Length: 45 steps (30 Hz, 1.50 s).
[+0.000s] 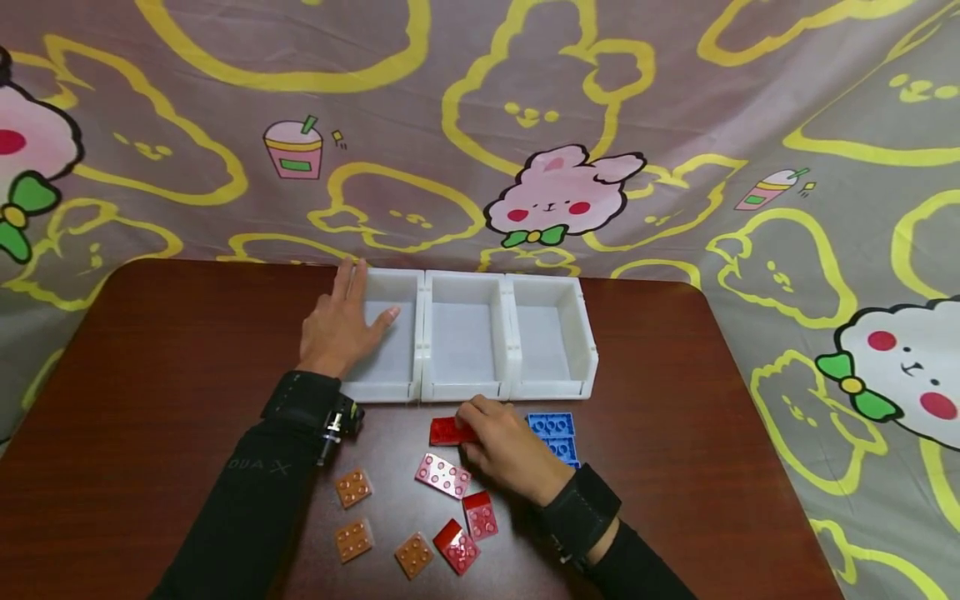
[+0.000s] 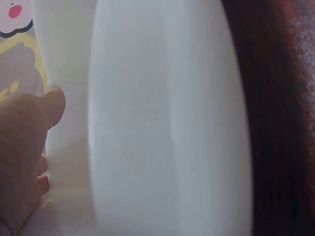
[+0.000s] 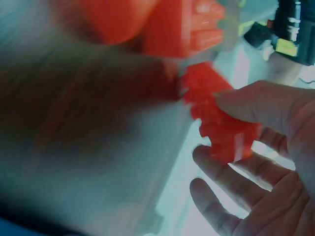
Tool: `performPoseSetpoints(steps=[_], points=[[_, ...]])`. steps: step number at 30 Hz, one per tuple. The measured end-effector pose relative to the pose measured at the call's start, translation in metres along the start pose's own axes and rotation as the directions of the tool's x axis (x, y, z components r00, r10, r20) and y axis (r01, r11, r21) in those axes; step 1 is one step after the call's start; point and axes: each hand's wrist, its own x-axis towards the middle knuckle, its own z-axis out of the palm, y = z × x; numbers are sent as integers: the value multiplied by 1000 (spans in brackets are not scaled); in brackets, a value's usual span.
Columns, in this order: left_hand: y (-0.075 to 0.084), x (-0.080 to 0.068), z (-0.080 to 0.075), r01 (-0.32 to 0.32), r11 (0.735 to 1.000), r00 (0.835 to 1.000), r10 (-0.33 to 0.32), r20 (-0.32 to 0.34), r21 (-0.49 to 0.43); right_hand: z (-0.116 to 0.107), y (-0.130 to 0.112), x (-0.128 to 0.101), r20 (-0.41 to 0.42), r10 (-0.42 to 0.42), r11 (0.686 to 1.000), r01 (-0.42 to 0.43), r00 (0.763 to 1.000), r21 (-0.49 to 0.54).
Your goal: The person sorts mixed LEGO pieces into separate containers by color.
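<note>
My right hand (image 1: 506, 446) pinches a red toy brick (image 1: 444, 432) between thumb and fingers, just in front of the middle white bin (image 1: 465, 390). In the right wrist view the thumb lies across this red brick (image 3: 224, 125), whose studs face left. My left hand (image 1: 336, 329) rests at the left side of the left white bin (image 1: 375, 392), fingers extended toward the back and thumb over its inside. The left wrist view has the thumb (image 2: 54, 105) beside the bin's white wall (image 2: 147, 118). A pink brick (image 1: 442, 476) lies nearest the right hand's near side.
Blue bricks (image 1: 552, 427) lie right of the right hand, partly hidden by it. Two red sloped bricks (image 1: 480, 515) and three orange-brown bricks (image 1: 353, 540) are spread nearer the front. A right white bin (image 1: 551, 387) joins the row. Patterned cloth (image 1: 405, 183) hangs behind the table.
</note>
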Motion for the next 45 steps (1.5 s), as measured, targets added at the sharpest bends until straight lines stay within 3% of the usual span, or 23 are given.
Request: performPoseSetpoints(steps=[8,15,18,22,25,28,32,35,38,45], points=[[-2,0,0,4,1000,1000,-4,-8,-12,8,11,1,-35,-3,992,-2,999,-128],[-4,1,-2,-11,1000,1000,11,-14,0,-3,-20,0,-41,-18,986,11,999,-169],[-5,0,-3,-8,1000,1000,8,-11,2,2,-42,1,16,-28,982,31,999,-188],[-7,-3,-2,8,1000,1000,-8,6,-3,19,-63,2,138,19,954,24,990,-299],[-7,-5,0,19,1000,1000,-19,17,-2,31,-67,2,138,19,928,34,990,-371],[-7,-5,2,22,1000,999,-22,24,-5,29,-65,2,90,-15,948,43,996,-316],[-5,-3,3,5,1000,1000,-5,13,-6,7,-60,-1,108,18,998,-11,994,-63],[-3,0,3,-10,1000,1000,10,-3,-4,-4,-52,-6,132,85,993,-95,988,70],[-2,2,2,-12,1000,1000,12,-4,-4,-4,-42,-15,94,108,993,-113,990,47],[-1,1,1,-4,1000,1000,4,6,-9,7,-31,-31,-54,79,972,-89,995,-216]])
